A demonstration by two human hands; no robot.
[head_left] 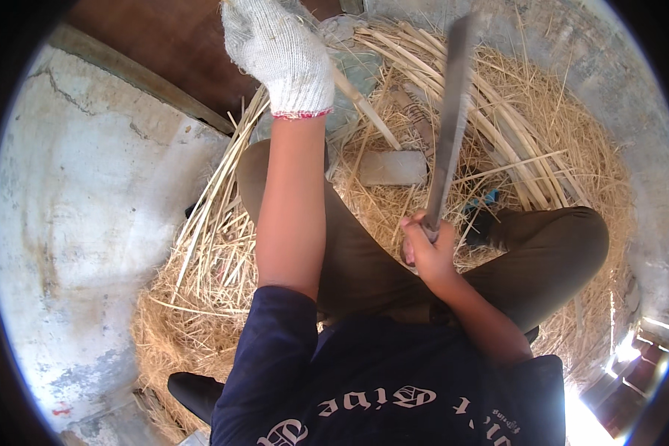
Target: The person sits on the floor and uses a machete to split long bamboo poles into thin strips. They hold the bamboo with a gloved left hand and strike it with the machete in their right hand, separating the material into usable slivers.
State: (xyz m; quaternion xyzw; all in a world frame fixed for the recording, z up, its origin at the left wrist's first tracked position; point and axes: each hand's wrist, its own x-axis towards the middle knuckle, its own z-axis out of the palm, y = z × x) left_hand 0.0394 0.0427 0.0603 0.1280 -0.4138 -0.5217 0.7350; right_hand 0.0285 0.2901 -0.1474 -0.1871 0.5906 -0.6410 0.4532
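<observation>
Looking like a rough workshop
Shavings point(172, 323) are lying all over, split strips point(514, 145) too, machete point(452, 111) and stained wall point(104, 201) showing

Lighting: bright overall; white glare point(583, 416) burns out lower right. Wall point(89, 215), left: pale, soft shading. Rim: black vignette, bent edges, bluish fringe.

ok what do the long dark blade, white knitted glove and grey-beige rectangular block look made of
Blade: likely steel, dull, its thin edge paler.
Glove: probably cotton or a blend, matte, showing ribbed yarn.
Block: perhaps stone or wood, matte; its plain pale face fits either.
</observation>
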